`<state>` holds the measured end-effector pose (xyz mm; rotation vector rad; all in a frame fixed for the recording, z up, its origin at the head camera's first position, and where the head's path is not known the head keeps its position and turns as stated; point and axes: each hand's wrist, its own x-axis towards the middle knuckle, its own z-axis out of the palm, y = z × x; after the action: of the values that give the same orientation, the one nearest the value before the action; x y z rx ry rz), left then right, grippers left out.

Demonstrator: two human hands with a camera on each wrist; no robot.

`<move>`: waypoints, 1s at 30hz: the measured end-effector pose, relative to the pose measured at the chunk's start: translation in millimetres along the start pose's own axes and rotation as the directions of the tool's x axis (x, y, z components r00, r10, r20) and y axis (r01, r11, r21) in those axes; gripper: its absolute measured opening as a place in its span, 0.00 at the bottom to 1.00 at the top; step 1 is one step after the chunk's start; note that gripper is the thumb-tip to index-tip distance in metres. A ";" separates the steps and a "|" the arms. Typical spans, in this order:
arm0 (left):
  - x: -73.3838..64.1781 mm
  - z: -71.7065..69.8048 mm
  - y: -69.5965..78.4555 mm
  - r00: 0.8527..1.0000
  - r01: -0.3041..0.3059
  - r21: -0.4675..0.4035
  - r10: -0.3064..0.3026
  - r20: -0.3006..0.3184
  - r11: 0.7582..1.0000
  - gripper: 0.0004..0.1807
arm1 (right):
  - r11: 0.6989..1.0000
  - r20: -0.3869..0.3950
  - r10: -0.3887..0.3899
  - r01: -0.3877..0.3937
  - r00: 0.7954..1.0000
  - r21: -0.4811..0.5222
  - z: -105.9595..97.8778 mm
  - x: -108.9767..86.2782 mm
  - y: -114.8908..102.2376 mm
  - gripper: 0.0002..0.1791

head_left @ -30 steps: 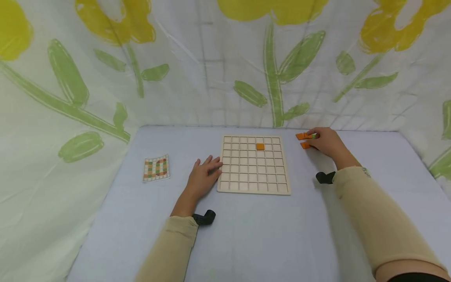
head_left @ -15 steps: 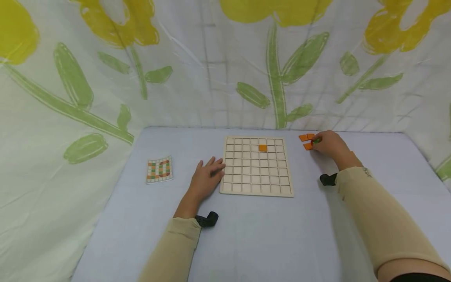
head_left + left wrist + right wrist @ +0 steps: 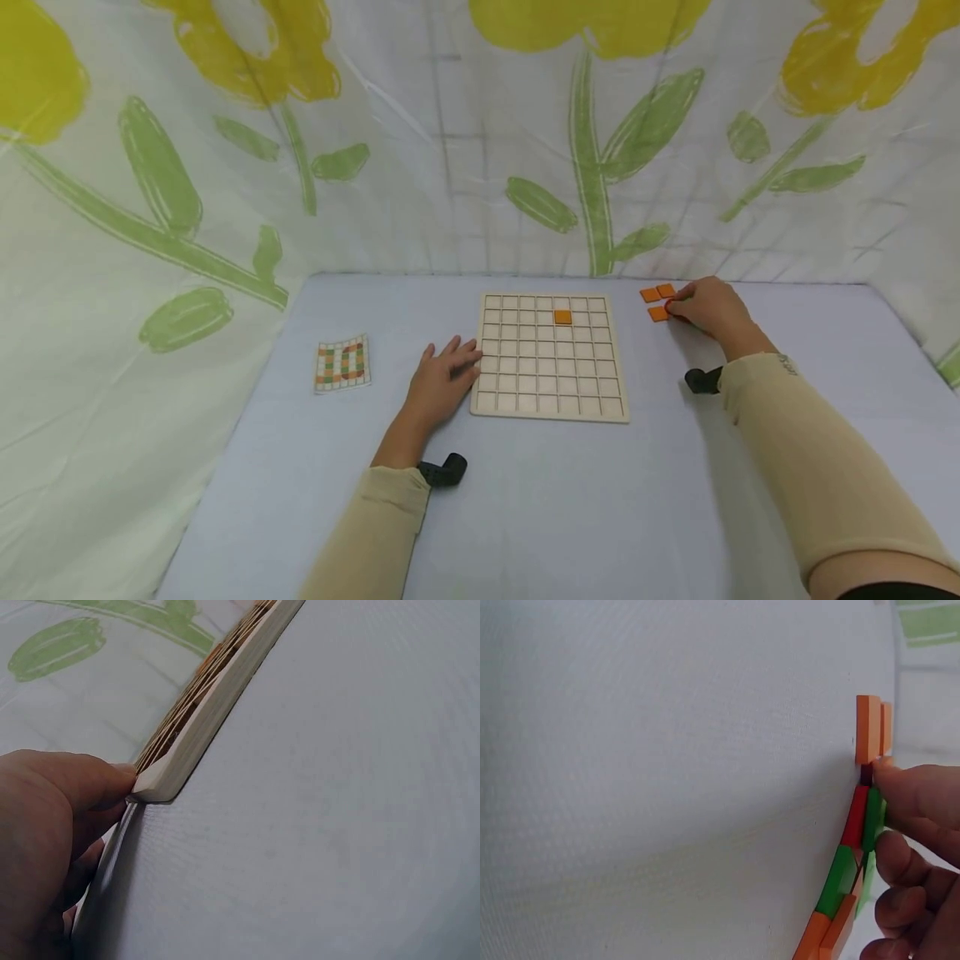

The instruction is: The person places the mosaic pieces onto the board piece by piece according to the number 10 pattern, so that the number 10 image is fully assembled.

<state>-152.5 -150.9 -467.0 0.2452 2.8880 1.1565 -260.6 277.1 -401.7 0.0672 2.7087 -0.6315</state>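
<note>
My left hand [image 3: 441, 385] rests beside a pale wooden grid board [image 3: 547, 364], fingers loosely extended, touching its left edge. In the left wrist view, a fingertip meets the board's corner [image 3: 155, 784]. One orange square tile [image 3: 562, 317] sits in a cell near the top of the board. My right hand [image 3: 714, 310] is at the back right, its fingertips pinching a small dark red tile [image 3: 867, 774]. Next to those fingertips lie three orange tiles [image 3: 657, 313]. Red [image 3: 855, 817] and green tiles [image 3: 837, 879] appear below the fingers in the right wrist view, partly hidden by the hand.
A small card [image 3: 342, 364] printed with a coloured grid pattern lies left of the board. The white table [image 3: 570, 500] meets a flower-printed curtain [image 3: 405, 200] at its back edge. Dark wrist cameras [image 3: 444, 471] sit on both wrists.
My right fingers have drawn slightly rightward off the orange tiles, uncovering them; green and red showed at the fingertips half a second ago, now only red. The left hand stays at the board.
</note>
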 end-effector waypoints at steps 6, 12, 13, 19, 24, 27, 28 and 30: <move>-0.5 -0.6 0.0 1.000 -0.006 0.004 0.006 -0.006 1.000 0.19 | 0.998 0.051 0.020 -0.024 0.998 0.061 -1.8 8.8 1.1 0.29; -0.3 -0.3 0.0 1.000 -0.024 0.007 0.024 -0.003 1.000 0.19 | 0.998 0.067 0.015 -0.019 0.998 0.058 -2.4 11.0 -2.5 0.26; -0.1 -0.5 0.0 1.000 -0.027 0.007 0.027 -0.005 1.000 0.19 | 0.999 0.058 0.002 -0.005 0.998 0.050 -1.9 10.9 -3.6 0.25; 0.5 -2.1 0.9 0.999 -0.027 -0.001 0.027 -0.020 1.000 0.18 | 0.998 -0.010 -0.038 0.039 0.999 0.058 2.9 11.4 -9.5 0.17; 0.7 -1.6 0.8 1.000 -0.017 0.004 0.017 -0.011 1.000 0.18 | 0.994 -0.037 -0.054 0.057 0.998 0.090 10.0 12.1 -14.1 0.14; 0.7 -1.1 0.6 1.000 -0.011 0.003 0.011 -0.007 1.000 0.18 | 0.994 -0.031 -0.057 0.060 0.998 0.093 13.2 11.2 -16.2 0.14; 0.7 -1.0 0.7 1.000 -0.010 0.001 0.010 -0.005 1.000 0.18 | 0.993 -0.031 -0.053 0.056 0.998 0.101 13.9 10.6 -16.9 0.14; 0.4 -1.0 0.6 1.000 -0.008 0.002 0.008 -0.002 1.000 0.19 | 0.990 -0.040 -0.047 0.052 0.998 0.133 14.9 9.5 -17.8 0.15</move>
<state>-152.9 -151.1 -465.9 0.2563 2.8931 1.1555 -266.8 254.3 -410.0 0.0460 2.7078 -0.8340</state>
